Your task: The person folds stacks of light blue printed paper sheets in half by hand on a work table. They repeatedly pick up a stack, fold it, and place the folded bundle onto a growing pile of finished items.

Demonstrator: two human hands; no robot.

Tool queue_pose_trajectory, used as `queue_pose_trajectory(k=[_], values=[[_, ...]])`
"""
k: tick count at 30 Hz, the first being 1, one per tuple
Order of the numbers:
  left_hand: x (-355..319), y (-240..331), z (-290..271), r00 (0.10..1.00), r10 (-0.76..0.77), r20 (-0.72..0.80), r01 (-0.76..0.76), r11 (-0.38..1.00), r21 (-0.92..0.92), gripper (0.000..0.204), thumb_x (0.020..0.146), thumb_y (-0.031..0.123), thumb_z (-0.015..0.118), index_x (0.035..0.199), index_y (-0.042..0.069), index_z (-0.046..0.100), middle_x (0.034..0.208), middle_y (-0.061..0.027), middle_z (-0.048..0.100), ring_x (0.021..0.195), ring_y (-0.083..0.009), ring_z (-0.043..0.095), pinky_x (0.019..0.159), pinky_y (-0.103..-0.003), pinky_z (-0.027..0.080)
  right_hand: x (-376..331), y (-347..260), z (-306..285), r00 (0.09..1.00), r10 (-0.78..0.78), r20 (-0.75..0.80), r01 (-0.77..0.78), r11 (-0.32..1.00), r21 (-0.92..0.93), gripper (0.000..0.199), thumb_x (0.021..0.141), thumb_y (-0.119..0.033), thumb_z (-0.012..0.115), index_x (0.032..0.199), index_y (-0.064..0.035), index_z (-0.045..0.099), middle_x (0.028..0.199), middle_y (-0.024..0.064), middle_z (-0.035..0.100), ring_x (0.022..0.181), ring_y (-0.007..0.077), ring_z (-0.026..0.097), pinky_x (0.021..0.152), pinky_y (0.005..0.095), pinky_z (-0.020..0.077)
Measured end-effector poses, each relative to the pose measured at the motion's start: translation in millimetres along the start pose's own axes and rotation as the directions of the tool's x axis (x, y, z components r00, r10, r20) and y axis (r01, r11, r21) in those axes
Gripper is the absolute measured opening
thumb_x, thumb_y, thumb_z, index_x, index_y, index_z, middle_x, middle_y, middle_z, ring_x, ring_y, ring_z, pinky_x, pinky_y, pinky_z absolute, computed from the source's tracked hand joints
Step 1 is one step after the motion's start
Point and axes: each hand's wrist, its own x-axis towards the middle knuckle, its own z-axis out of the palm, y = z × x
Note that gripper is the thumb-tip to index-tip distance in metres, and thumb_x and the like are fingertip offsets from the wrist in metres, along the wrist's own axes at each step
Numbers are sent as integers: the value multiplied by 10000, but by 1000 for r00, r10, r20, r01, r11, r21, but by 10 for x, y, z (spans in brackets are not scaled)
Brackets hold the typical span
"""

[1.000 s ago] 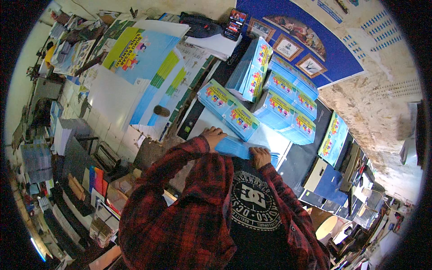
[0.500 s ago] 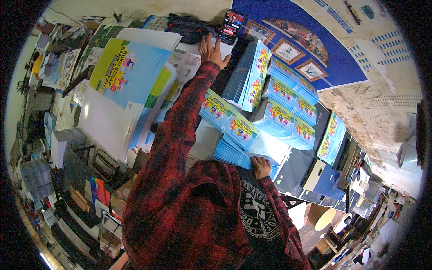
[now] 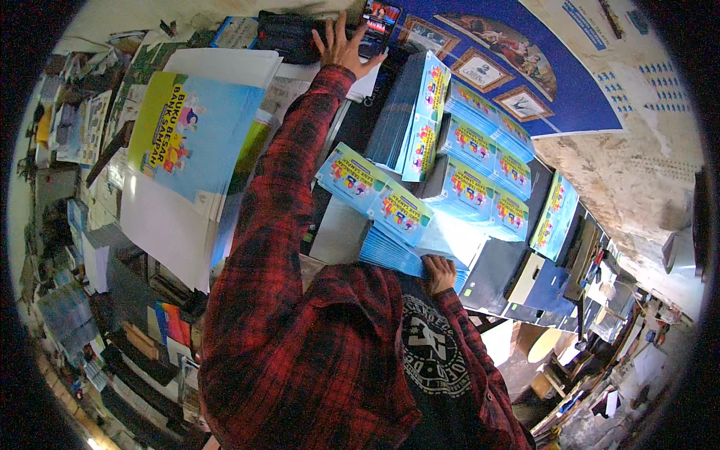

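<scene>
Hands on phone, booklets

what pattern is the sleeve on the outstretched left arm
Red and black plaid, on the sleeve leading to the left hand; the head view shows it.

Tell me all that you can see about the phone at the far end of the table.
The phone is a small dark slab standing nearly upright, its lit screen showing a colourful picture. It sits at the far edge, beside a black bag. The left hand reaches just below it with spread fingers; whether they touch it cannot be told.
</scene>
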Motion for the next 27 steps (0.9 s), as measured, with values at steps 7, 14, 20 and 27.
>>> queue_pose_trajectory(k=[7, 14, 20, 27], values=[[-440, 106, 63, 977, -100, -188, 68, 983, -171, 754, 710, 566, 648, 1203, 37, 434, 1389, -192, 286, 1302, -383, 246, 1039, -614, 109, 53, 94, 17, 993, 20, 114, -18, 1000, -24, 619, 628, -397, 678, 1185, -161, 548, 1106, 76, 563, 1040, 281, 517, 874, 425, 372], [-631, 584, -208, 930, -260, -259, 136, 899, -417, 696, 741, 413, 692, 1219, -3, 405, 1300, -217, 368, 1212, -391, 337, 1003, -555, 224, 21, 148, 75, 993, 34, 115, -32, 999, -24, 498, 707, -326, 574, 1180, -172, 560, 1166, 70, 555, 1121, 272, 491, 938, 453, 347], [-1663, 1479, -1179, 958, -251, -139, 91, 726, -682, 661, 746, 296, 702, 1228, -36, 394, 1203, -232, 441, 1090, -375, 422, 972, -483, 291, 64, -38, -57, 995, 43, 88, -42, 999, -18, 610, 645, -424, 652, 1171, -134, 546, 1133, 82, 557, 1075, 278, 500, 891, 436, 356], [-2878, 1747, -1528, 986, 52, 158, 69, 734, -676, 624, 823, 372, 615, 1255, -15, 384, 1314, -212, 378, 1223, -401, 352, 1024, -506, 261, 96, -32, -158, 989, 43, 139, -41, 999, -20, 499, 678, -286, 583, 1159, -155, 558, 1131, 57, 568, 1075, 261, 514, 918, 465, 359]])
